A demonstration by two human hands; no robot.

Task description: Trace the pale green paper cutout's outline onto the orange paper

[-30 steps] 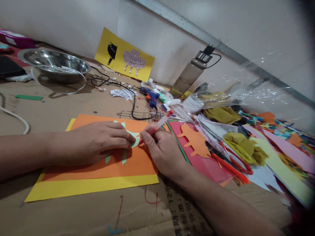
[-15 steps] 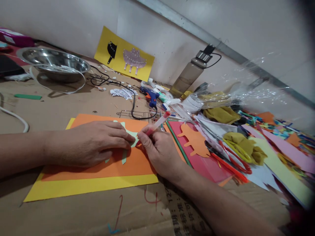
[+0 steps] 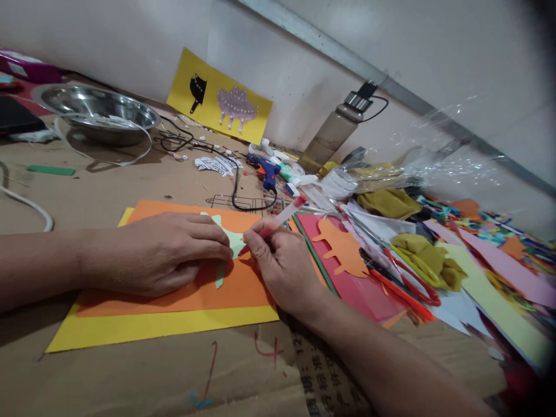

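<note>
My left hand point(image 3: 167, 252) lies flat, fingers together, on a pale green paper cut-out point(image 3: 232, 243) and presses it onto an orange sheet point(image 3: 226, 289). That orange sheet rests on a yellow sheet point(image 3: 147, 327). My right hand point(image 3: 284, 263) is closed round a red-capped pen point(image 3: 284, 215), whose tip meets the edge of the green cut-out beside my left fingertips. Most of the cut-out is hidden under my left hand.
An orange animal cut-out point(image 3: 343, 249) lies on a red sheet point(image 3: 360, 289) to the right, next to red scissors point(image 3: 408, 284) and coloured paper scraps. Further back are a blue glue gun point(image 3: 268, 171), a water bottle point(image 3: 332, 136), a steel bowl point(image 3: 98, 113) and a yellow sample card point(image 3: 219, 98).
My right hand has shifted slightly left with the pen, along the edge of the green cut-out. My left hand stays pressed on the paper.
</note>
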